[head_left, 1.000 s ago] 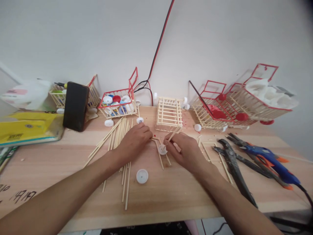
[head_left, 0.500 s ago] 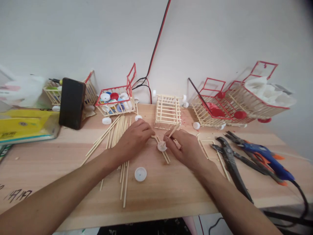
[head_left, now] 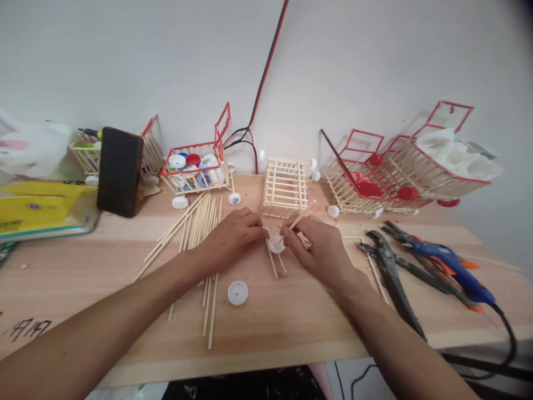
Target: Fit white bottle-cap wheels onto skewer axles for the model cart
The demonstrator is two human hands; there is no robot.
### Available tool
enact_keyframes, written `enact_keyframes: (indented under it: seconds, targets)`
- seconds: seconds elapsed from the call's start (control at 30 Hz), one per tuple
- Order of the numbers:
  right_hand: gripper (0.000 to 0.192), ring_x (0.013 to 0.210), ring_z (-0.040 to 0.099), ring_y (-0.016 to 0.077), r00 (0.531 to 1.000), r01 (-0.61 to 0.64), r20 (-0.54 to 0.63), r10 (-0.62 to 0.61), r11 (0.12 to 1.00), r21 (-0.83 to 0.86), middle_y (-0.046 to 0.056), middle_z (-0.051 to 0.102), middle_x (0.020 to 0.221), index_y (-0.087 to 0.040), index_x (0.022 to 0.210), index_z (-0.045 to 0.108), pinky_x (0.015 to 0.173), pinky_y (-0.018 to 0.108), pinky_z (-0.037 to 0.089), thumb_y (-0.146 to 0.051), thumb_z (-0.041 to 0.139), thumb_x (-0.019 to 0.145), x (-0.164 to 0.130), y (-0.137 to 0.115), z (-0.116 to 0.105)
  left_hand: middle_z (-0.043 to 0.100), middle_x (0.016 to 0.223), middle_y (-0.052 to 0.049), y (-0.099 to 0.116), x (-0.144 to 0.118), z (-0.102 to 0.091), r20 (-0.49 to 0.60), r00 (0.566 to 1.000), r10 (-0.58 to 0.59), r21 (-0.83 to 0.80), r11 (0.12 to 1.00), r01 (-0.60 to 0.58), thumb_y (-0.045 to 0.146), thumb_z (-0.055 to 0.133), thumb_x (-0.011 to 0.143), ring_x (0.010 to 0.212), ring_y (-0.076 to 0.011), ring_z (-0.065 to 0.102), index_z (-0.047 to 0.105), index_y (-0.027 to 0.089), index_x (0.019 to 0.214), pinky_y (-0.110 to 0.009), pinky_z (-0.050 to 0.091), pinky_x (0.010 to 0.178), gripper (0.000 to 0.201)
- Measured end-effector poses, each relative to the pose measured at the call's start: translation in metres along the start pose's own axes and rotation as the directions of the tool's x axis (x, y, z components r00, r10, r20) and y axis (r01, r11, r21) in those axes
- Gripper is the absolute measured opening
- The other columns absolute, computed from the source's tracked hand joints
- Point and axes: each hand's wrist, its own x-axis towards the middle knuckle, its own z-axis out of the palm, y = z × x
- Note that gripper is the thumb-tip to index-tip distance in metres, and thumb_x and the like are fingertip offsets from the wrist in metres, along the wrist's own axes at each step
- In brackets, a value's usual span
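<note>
The left hand [head_left: 233,236] and right hand [head_left: 318,247] now sit a little closer together than before, the small white cap [head_left: 276,244] is now lifted a bit higher, and the thin stick [head_left: 300,215] in the right grip points up more.

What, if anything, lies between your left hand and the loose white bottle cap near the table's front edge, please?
Only a few bamboo sticks lie flat on the table between the left hand and the white bottle cap; nothing upright blocks it.
</note>
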Motion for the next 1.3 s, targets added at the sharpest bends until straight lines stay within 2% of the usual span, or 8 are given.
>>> enact_keyframes:
  seconds: [0.27, 0.67, 0.83, 1.17, 1.3]
  targets:
    - [0.02, 0.062, 0.053, 0.0142, 1.0, 0.0, 0.012, 0.0, 1.0, -0.008, 0.003, 0.06, 0.066, -0.017, 0.078, 0.059, 0.06, 0.026, 0.037, -0.027, 0.046, 0.09, -0.0002, -0.001, 0.0012, 0.062, 0.092, -0.006, 0.0005, -0.0003, 0.0001, 0.0, 1.0, 0.011, 0.012, 1.0, -0.011, 0.017, 0.05, 0.089, 0.089, -0.0191, 0.05, 0.064, 0.017, 0.093, -0.034, 0.039, 0.081, 0.015]
    - [0.024, 0.063, 0.053, 0.0152, 0.999, 0.004, 0.047, -0.003, 1.0, -0.011, 0.004, 0.06, 0.067, -0.016, 0.078, 0.06, 0.06, 0.027, 0.036, -0.03, 0.045, 0.091, -0.0012, 0.0, 0.0083, 0.062, 0.091, -0.005, -0.0014, -0.0021, -0.0006, -0.058, 0.998, 0.009, -0.015, 1.0, -0.01, 0.017, 0.049, 0.089, 0.089, -0.0182, 0.051, 0.063, 0.017, 0.095, -0.032, 0.041, 0.081, 0.016]
    - [0.024, 0.065, 0.054, 0.0156, 0.999, 0.01, 0.05, -0.01, 1.0, -0.013, 0.004, 0.06, 0.068, -0.015, 0.079, 0.06, 0.061, 0.027, 0.037, -0.03, 0.045, 0.091, -0.0006, 0.0003, 0.0081, 0.061, 0.087, -0.005, -0.0009, -0.0009, -0.003, -0.036, 0.999, -0.029, -0.019, 0.999, 0.029, 0.023, 0.054, 0.087, 0.089, -0.0186, 0.05, 0.064, 0.016, 0.085, -0.032, 0.04, 0.081, 0.012]
    - [0.023, 0.065, 0.054, 0.0155, 0.999, 0.004, 0.054, -0.003, 1.0, -0.016, 0.004, 0.061, 0.068, -0.016, 0.08, 0.06, 0.061, 0.027, 0.037, -0.03, 0.045, 0.091, -0.0013, -0.0011, 0.0081, 0.061, 0.089, -0.005, -0.0006, -0.0005, -0.0001, -0.052, 0.999, -0.011, -0.011, 1.0, 0.01, 0.026, 0.056, 0.086, 0.089, -0.019, 0.05, 0.064, 0.017, 0.092, -0.033, 0.039, 0.081, 0.013]
    - [0.023, 0.066, 0.055, 0.0161, 0.998, -0.004, 0.064, 0.005, 1.0, -0.025, 0.004, 0.061, 0.069, -0.016, 0.08, 0.061, 0.061, 0.028, 0.037, -0.03, 0.045, 0.091, -0.0016, -0.0011, 0.0079, 0.061, 0.087, -0.005, -0.0014, 0.0011, 0.0021, -0.05, 0.999, 0.006, -0.002, 1.0, -0.006, 0.028, 0.054, 0.087, 0.087, -0.0187, 0.05, 0.065, 0.017, 0.088, -0.033, 0.038, 0.079, 0.015]
